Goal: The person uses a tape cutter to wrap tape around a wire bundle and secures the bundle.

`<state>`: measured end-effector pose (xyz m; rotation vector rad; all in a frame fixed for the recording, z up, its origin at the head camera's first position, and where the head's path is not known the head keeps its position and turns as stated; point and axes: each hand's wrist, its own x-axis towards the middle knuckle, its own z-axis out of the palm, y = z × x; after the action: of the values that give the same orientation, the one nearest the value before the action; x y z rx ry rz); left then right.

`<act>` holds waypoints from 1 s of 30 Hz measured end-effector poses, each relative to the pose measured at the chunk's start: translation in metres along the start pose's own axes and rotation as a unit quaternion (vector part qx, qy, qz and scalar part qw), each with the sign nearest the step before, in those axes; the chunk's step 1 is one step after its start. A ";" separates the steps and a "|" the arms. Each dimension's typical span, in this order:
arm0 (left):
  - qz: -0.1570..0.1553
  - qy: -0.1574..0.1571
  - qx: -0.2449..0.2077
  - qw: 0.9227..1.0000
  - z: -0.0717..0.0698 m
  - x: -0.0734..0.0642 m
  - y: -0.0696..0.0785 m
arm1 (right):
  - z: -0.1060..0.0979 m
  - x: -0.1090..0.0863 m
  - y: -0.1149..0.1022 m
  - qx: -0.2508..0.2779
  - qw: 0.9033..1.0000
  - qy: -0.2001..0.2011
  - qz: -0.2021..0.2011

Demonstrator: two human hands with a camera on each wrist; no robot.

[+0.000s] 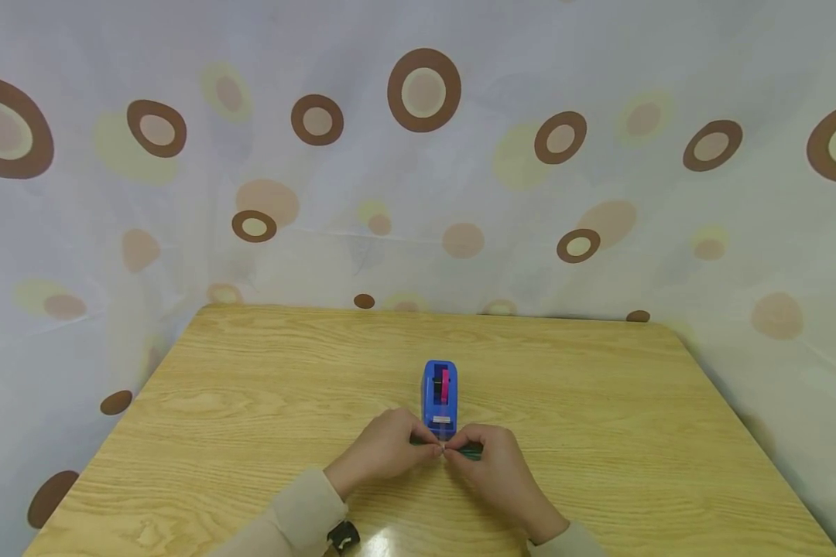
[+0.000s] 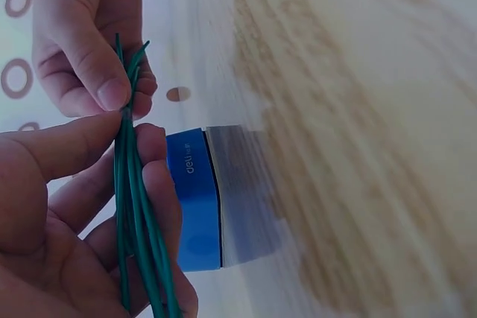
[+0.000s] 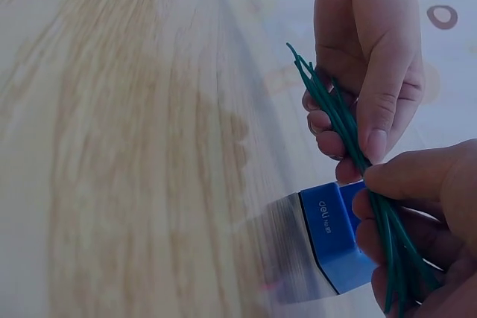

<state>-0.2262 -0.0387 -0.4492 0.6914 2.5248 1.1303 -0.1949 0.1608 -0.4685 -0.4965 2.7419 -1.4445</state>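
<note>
Pale greyish-white backdrop sheet (image 1: 418, 178) printed with brown rings (image 1: 395, 90), beyond the grip and to either side of it. Bundle of thin, dark-green, cord-like strands (image 2: 134, 191) squarely inside the grip: pinched between thumb and fingers of the left hand (image 1: 397, 442) on one side and of the right hand (image 1: 491, 468) on the other, thumbs nearly touching near mid-bundle. Loose strand ends poking out past each hand, slightly fanned, with lengths lying along the curled fingers. Blue plastic tape dispenser (image 1: 429, 394) with white "deli" lettering just beyond the grip, short end facing it; bright pink ring-shaped roll (image 1: 445, 385) seated inside, farther from the pinch than a pale strip (image 1: 442, 419) at the near end. Under grip and dispenser alike, spreading well out to both sides, yellowish-brown wood-grain table (image 1: 251, 387) with rounded far corners, plus a bright patch of glare (image 1: 378, 541) on the near side. Back from the grip, cream long sleeves (image 1: 310, 503) over both forearms and a black strap-like item (image 1: 343, 535) beside the left cuff. Past the table's far edge, tan and yellow blotches (image 1: 463, 240) among the rings.
</note>
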 end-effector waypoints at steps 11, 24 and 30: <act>0.010 -0.033 -0.025 0.999 -0.003 0.002 -0.002 | 0.003 -0.002 0.004 -0.016 0.996 0.047 -0.070; 0.022 -0.032 -0.050 0.998 -0.003 0.000 -0.005 | 0.008 -0.005 0.001 -0.030 0.993 0.078 -0.089; 0.026 -0.019 -0.024 0.999 -0.003 -0.003 -0.004 | 0.010 -0.006 -0.002 -0.031 0.993 0.081 -0.075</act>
<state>-0.2262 -0.0439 -0.4503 0.7626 2.4533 1.1792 -0.1874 0.1536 -0.4737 -0.6256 2.9412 -1.4959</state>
